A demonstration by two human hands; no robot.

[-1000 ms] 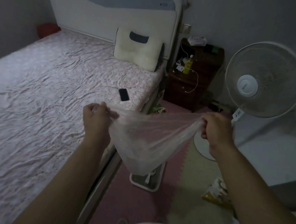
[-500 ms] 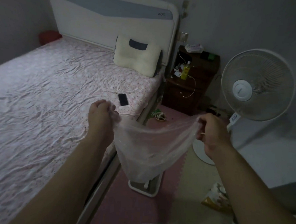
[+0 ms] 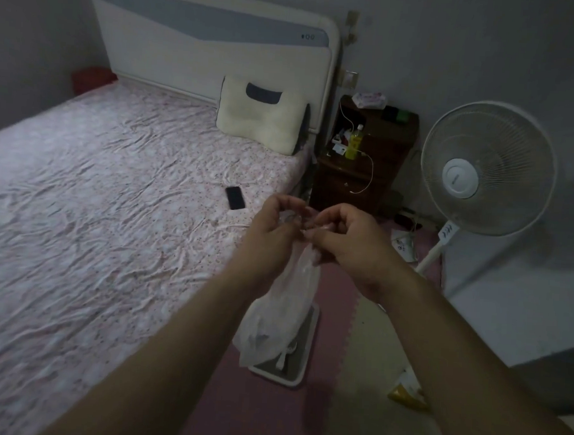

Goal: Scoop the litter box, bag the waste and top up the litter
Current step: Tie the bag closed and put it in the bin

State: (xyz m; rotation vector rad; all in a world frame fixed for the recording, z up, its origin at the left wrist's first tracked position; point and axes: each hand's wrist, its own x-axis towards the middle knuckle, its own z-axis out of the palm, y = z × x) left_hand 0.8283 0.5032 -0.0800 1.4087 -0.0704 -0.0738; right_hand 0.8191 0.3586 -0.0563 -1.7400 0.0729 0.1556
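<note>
Left hand point(image 3: 271, 230) and right hand point(image 3: 347, 240) close together, fingers curled, pinching the top of a thin plastic bag point(image 3: 280, 320) hanging beside the bed point(image 3: 114, 191), above a floor scale point(image 3: 291, 367).

bed point(image 3: 113, 215) filling the left, phone point(image 3: 235, 198) near its edge, narrow pink floor strip point(image 3: 269, 406) beside it with a scale point(image 3: 291, 360) lying there, nightstand point(image 3: 368, 168) and standing fan point(image 3: 487, 168) closing the right
</note>
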